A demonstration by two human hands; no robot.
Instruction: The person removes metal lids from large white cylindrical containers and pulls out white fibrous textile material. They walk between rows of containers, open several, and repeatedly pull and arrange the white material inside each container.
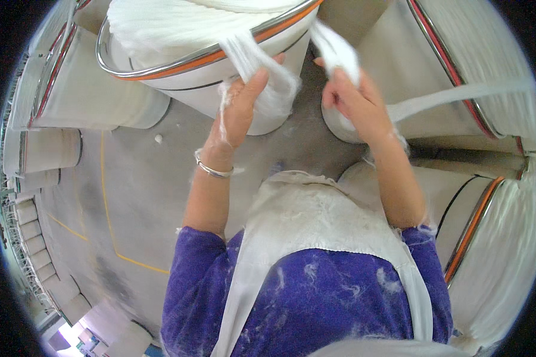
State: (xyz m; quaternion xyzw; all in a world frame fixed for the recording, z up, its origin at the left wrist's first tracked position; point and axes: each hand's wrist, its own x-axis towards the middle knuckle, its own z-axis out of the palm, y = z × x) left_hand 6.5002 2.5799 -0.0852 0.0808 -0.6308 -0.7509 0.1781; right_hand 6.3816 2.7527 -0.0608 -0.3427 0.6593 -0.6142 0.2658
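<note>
My left hand (239, 107) was closed loosely around a thick white fibre strand (253, 59) that spilled over the near rim of the big round can (178, 62), just outside its wall. My right hand (354, 98) pinched a second white strand (338, 53) beside it, fingers curled tight. A flat band of fibre (452, 95) ran from that hand toward the can at the right (435, 53).
</note>
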